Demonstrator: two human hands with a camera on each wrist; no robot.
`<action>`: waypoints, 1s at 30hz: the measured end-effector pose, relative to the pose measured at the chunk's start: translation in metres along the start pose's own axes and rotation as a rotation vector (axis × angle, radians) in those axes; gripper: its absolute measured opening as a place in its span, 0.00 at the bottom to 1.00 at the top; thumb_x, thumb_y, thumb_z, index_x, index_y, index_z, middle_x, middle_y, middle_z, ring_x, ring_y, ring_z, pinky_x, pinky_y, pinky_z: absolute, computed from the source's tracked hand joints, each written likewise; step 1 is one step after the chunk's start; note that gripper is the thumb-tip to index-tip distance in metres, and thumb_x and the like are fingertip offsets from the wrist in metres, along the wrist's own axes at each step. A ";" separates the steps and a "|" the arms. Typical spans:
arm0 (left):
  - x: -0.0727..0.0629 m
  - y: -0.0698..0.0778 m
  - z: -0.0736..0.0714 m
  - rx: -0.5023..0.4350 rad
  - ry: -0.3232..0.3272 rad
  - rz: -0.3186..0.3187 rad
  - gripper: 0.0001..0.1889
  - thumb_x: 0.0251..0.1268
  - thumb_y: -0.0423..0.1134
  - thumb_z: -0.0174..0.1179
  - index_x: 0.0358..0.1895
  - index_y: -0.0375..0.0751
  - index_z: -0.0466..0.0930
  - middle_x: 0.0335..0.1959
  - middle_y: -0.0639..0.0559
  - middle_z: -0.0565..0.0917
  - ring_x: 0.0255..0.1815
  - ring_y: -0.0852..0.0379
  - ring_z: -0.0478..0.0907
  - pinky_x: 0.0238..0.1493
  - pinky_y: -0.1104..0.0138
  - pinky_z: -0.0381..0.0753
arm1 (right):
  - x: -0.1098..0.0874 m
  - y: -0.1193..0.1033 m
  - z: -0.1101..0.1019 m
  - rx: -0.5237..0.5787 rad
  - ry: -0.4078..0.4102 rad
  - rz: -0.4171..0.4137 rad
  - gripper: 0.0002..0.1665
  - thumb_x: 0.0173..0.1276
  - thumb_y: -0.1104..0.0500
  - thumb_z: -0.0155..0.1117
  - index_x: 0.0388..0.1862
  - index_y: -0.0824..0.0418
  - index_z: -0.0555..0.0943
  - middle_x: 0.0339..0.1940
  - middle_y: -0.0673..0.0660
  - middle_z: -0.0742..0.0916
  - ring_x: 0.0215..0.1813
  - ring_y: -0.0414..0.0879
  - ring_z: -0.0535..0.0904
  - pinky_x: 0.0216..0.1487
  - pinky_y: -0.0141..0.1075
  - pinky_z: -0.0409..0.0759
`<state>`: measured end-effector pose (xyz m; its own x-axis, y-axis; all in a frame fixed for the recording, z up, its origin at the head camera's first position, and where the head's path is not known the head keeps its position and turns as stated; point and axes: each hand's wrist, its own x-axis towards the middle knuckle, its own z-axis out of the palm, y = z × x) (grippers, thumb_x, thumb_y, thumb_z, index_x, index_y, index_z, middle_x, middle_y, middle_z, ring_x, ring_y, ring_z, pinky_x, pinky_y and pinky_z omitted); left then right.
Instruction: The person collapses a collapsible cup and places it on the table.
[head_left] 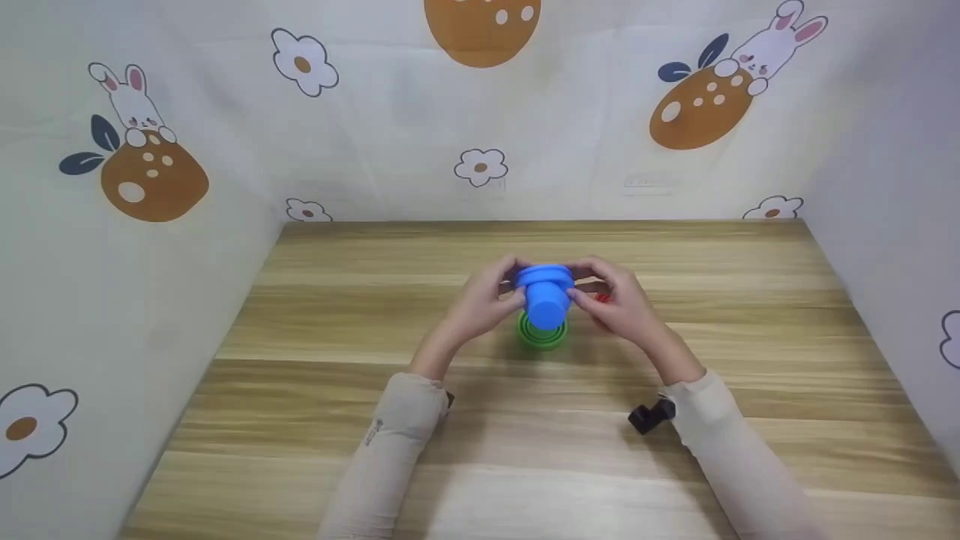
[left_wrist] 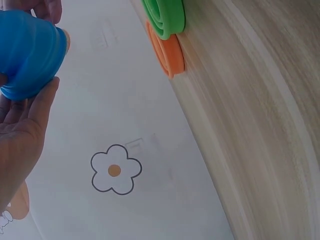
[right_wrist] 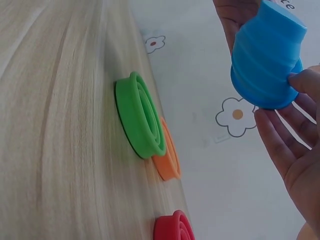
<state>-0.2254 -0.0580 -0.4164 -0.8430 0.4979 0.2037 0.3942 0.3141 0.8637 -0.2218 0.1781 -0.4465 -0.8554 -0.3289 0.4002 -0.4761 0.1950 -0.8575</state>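
A blue collapsible cup (head_left: 547, 304), drawn out into a ridged body with its narrow end tilted toward me, is held in the air between both hands. My left hand (head_left: 484, 300) pinches its wide rim from the left, thumb in front and fingers behind. From the other side my right hand (head_left: 626, 304) grips the same rim, its thumb (right_wrist: 306, 82) pressing the wall. Below the blue cup, a green collapsible cup (right_wrist: 137, 117) sits flattened into rings on the table. The blue cup partly covers that green one in the head view.
Behind the green cup lies a flattened orange cup (right_wrist: 171, 167), hidden in the head view. A flattened red cup (right_wrist: 172, 227) is to the right, mostly behind my right hand in the head view. The wooden table (head_left: 337, 315) meets a patterned cloth wall (head_left: 390, 127) at its back.
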 end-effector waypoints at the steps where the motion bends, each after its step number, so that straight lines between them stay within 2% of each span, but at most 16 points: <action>1: 0.000 0.000 0.000 -0.004 0.000 0.000 0.15 0.67 0.27 0.53 0.56 0.29 0.74 0.59 0.35 0.80 0.65 0.42 0.77 0.66 0.57 0.78 | 0.000 0.000 0.000 -0.005 0.005 -0.003 0.20 0.66 0.70 0.66 0.56 0.72 0.79 0.53 0.67 0.86 0.53 0.46 0.83 0.52 0.28 0.85; 10: -0.001 0.002 0.001 -0.023 -0.015 -0.022 0.17 0.67 0.28 0.54 0.58 0.30 0.72 0.60 0.37 0.80 0.64 0.43 0.77 0.66 0.57 0.79 | 0.000 -0.002 0.001 -0.049 0.036 -0.020 0.18 0.65 0.71 0.66 0.54 0.72 0.80 0.51 0.66 0.87 0.51 0.49 0.85 0.50 0.35 0.87; 18: -0.001 0.003 0.001 -0.017 -0.040 0.020 0.16 0.67 0.29 0.53 0.57 0.31 0.73 0.60 0.38 0.80 0.61 0.44 0.79 0.67 0.58 0.78 | -0.001 -0.001 0.001 -0.100 0.050 -0.026 0.17 0.65 0.71 0.67 0.53 0.71 0.80 0.49 0.68 0.87 0.47 0.61 0.87 0.40 0.28 0.86; 22: -0.001 0.004 0.002 0.006 -0.045 0.024 0.17 0.68 0.29 0.54 0.58 0.32 0.74 0.59 0.38 0.81 0.61 0.45 0.79 0.68 0.55 0.78 | -0.002 0.000 0.001 -0.119 0.052 -0.055 0.17 0.64 0.71 0.67 0.52 0.71 0.81 0.48 0.67 0.88 0.47 0.58 0.87 0.40 0.25 0.86; 24: -0.001 0.004 0.002 0.015 -0.050 0.016 0.17 0.68 0.30 0.54 0.59 0.33 0.74 0.59 0.39 0.81 0.63 0.45 0.78 0.68 0.55 0.77 | -0.002 0.000 0.001 -0.127 0.049 -0.067 0.16 0.65 0.70 0.67 0.52 0.70 0.81 0.48 0.66 0.88 0.47 0.55 0.87 0.41 0.27 0.86; 30: 0.001 0.004 0.005 0.048 -0.065 0.003 0.17 0.70 0.32 0.54 0.60 0.34 0.75 0.60 0.41 0.82 0.64 0.48 0.79 0.67 0.59 0.78 | -0.003 -0.001 0.001 -0.143 0.027 -0.046 0.17 0.65 0.67 0.69 0.53 0.67 0.83 0.49 0.62 0.89 0.48 0.53 0.87 0.45 0.30 0.87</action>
<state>-0.2225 -0.0527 -0.4145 -0.8169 0.5496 0.1750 0.4155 0.3502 0.8395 -0.2183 0.1778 -0.4473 -0.8362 -0.3160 0.4482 -0.5375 0.3105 -0.7840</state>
